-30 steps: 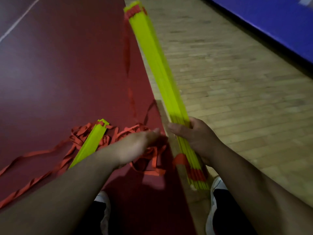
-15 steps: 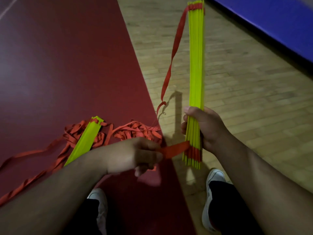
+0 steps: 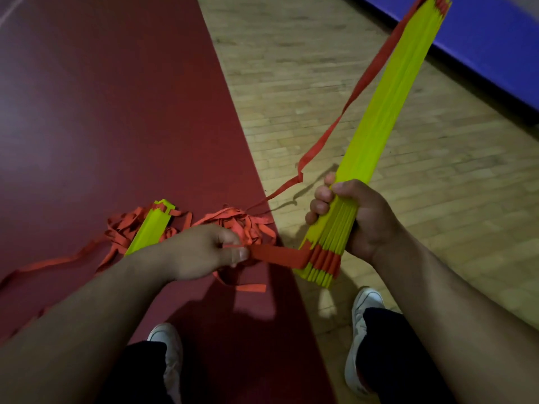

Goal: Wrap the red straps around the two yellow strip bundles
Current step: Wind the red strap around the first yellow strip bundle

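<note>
1. Two surfaces meet: red flooring (image 3: 102, 112) and pale wood boards (image 3: 320, 83), blue pad (image 3: 495, 53) beyond.
2. Right hand (image 3: 361, 217) fists round one yellow bundle (image 3: 388, 112), tilted up-right.
3. Left hand (image 3: 204, 252) pinches its red strap (image 3: 277, 255); second bundle (image 3: 151, 228) lies among loose straps (image 3: 233, 223) on red flooring.

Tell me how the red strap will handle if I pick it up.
Probably floppy: the strap runs straight only where the left hand pinches it taut against the bundle; higher up it sags, and more lies crumpled in a pile. Likely light: it hangs thin and flat. It may tangle, as the pile suggests.
</note>
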